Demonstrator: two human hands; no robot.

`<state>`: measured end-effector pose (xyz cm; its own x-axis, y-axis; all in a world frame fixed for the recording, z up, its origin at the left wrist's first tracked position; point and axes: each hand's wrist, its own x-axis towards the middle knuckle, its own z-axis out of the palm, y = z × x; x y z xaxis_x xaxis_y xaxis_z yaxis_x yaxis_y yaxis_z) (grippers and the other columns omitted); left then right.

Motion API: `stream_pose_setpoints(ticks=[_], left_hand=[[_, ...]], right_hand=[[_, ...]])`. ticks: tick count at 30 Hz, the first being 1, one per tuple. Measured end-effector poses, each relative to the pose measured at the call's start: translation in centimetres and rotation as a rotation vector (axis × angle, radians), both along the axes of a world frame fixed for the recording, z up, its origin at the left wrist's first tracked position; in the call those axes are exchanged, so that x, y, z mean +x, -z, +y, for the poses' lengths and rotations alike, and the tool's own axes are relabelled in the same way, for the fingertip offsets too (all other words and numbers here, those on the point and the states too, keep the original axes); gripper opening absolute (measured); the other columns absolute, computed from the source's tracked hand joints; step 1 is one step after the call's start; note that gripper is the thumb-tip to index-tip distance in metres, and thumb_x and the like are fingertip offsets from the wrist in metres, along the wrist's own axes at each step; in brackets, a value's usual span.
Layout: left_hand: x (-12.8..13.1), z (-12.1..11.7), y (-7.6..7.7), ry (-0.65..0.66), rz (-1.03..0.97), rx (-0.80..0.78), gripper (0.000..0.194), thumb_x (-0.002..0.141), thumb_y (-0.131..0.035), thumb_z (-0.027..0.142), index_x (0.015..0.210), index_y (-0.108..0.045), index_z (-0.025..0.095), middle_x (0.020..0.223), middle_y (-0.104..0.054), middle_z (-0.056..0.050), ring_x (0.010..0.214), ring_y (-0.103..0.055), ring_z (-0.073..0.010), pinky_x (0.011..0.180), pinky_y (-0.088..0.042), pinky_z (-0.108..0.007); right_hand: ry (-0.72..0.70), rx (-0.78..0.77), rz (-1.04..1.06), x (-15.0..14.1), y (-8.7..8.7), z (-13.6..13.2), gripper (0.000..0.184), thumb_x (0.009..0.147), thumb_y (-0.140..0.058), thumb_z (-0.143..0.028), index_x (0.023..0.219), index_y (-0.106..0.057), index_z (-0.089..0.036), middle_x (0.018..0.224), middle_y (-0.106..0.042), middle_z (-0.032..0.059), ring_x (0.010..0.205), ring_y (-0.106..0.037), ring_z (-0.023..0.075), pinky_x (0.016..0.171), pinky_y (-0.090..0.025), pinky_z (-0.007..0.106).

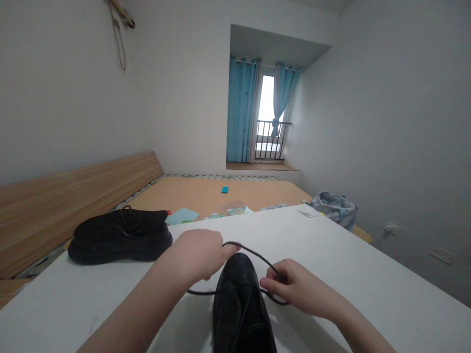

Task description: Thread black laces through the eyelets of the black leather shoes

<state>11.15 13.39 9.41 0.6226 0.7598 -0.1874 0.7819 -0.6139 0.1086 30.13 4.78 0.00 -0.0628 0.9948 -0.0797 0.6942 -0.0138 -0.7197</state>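
A black lace-up shoe (239,304) stands on the white table right in front of me, toe pointing away. Its black shoelace (253,252) arcs over the toe from one hand to the other, and lengths of it also stick out at both sides of the shoe. My left hand (200,252) is closed on the lace at the left of the toe, the back of the hand hiding most of the fingers. On the right, my right hand (285,284) pinches the lace between thumb and curled fingers. Further left, a pair of black shoes (121,235) rests on the table.
The white table (353,260) reaches forward to a bed (191,189) with a wooden headboard (81,196). Papers and small packets (235,211) lie beyond the table's far edge. A light-blue bag (334,208) is at the far right corner, near the wall.
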Motion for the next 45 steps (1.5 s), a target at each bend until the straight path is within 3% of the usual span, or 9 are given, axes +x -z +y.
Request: stream_pose_setpoints(ticks=[7,16,22,26,30,33,36,41,45], left_hand=[[0.5,-0.8,0.7,0.176,0.189,-0.225,0.026,0.068,-0.044,0.021,0.054,-0.065,0.017,0.064,-0.071,-0.009,0.062,-0.061,-0.0213,0.048,-0.036,-0.026],[0.2,-0.1,1.4,0.280,0.211,-0.063,0.026,0.063,-0.049,0.026,0.075,-0.071,0.018,0.070,-0.069,-0.009,0.055,-0.055,-0.0200,0.045,-0.032,-0.026],[-0.2,0.8,0.2,0.164,-0.084,-0.087,0.030,0.075,-0.037,0.031,0.076,-0.064,0.019,0.085,-0.069,-0.007,0.074,-0.059,-0.0203,0.060,-0.040,-0.028],[-0.2,1.3,-0.3,0.197,-0.428,-0.372,0.029,0.081,-0.030,0.031,0.073,-0.056,0.018,0.085,-0.067,-0.004,0.079,-0.059,-0.0178,0.068,-0.043,-0.027],[-0.2,1.3,-0.3,0.188,-0.628,-0.597,0.021,0.082,-0.032,0.031,0.069,-0.044,0.019,0.064,-0.057,0.001,0.063,-0.057,-0.0143,0.061,-0.042,-0.026],[-0.3,1.2,-0.2,0.094,-0.667,-0.564,0.021,0.080,-0.040,0.037,0.073,-0.046,0.019,0.063,-0.046,0.005,0.052,-0.049,-0.0111,0.051,-0.040,-0.025],[-0.2,1.3,-0.1,0.046,-0.690,-0.511,0.024,0.079,-0.044,0.040,0.082,-0.052,0.018,0.066,-0.046,0.004,0.054,-0.046,-0.0108,0.049,-0.039,-0.023],[0.2,1.1,-0.2,0.158,-0.715,-0.471,0.032,0.082,-0.047,0.046,0.085,-0.059,0.017,0.073,-0.058,0.001,0.062,-0.050,-0.0114,0.053,-0.036,-0.023],[0.9,-0.1,-0.4,0.270,-0.791,-0.445,0.029,0.083,-0.050,0.041,0.087,-0.063,0.016,0.081,-0.065,-0.003,0.073,-0.056,-0.0142,0.063,-0.040,-0.025]], right_hand=[[-0.162,-0.079,0.149,0.2,-0.4,-0.1,0.022,0.077,-0.061,-0.035,0.066,-0.054,-0.018,0.062,-0.042,-0.0039,0.062,-0.038,0.0117,0.054,-0.029,0.022],[-0.148,-0.078,0.192,0.2,0.2,0.3,0.011,0.079,-0.058,-0.027,0.075,-0.055,-0.018,0.073,-0.050,-0.0023,0.067,-0.042,0.0122,0.062,-0.034,0.024],[-0.106,0.013,0.263,0.4,-0.3,0.4,0.009,0.078,-0.051,-0.021,0.071,-0.056,-0.018,0.069,-0.049,-0.0027,0.067,-0.043,0.0128,0.064,-0.035,0.025],[-0.090,0.075,0.709,0.3,-1.0,0.4,0.020,0.082,-0.045,-0.025,0.080,-0.062,-0.015,0.084,-0.061,0.0045,0.082,-0.053,0.0173,0.078,-0.039,0.031],[-0.062,0.014,1.213,0.4,-0.9,0.5,0.025,0.087,-0.048,-0.038,0.073,-0.053,-0.018,0.055,-0.045,-0.0052,0.050,-0.044,0.0098,0.062,-0.044,0.027],[0.064,-0.045,1.406,0.9,-0.4,1.0,0.022,0.082,-0.058,-0.035,0.071,-0.049,-0.018,0.050,-0.028,-0.0099,0.041,-0.020,0.0057,0.038,-0.025,0.016],[0.155,-0.004,1.482,1.6,0.0,1.5,0.021,0.080,-0.061,-0.028,0.068,-0.048,-0.017,0.050,-0.023,-0.0105,0.040,-0.013,0.0049,0.035,-0.015,0.015],[0.233,0.141,1.525,2.3,-0.3,1.6,0.019,0.076,-0.065,-0.027,0.069,-0.050,-0.017,0.052,-0.026,-0.0104,0.040,-0.014,0.0037,0.035,-0.018,0.013],[0.251,0.191,1.481,1.6,-0.5,1.0,0.016,0.071,-0.071,-0.025,0.081,-0.061,-0.016,0.060,-0.047,-0.0062,0.043,-0.031,0.0030,0.039,-0.029,0.014]])
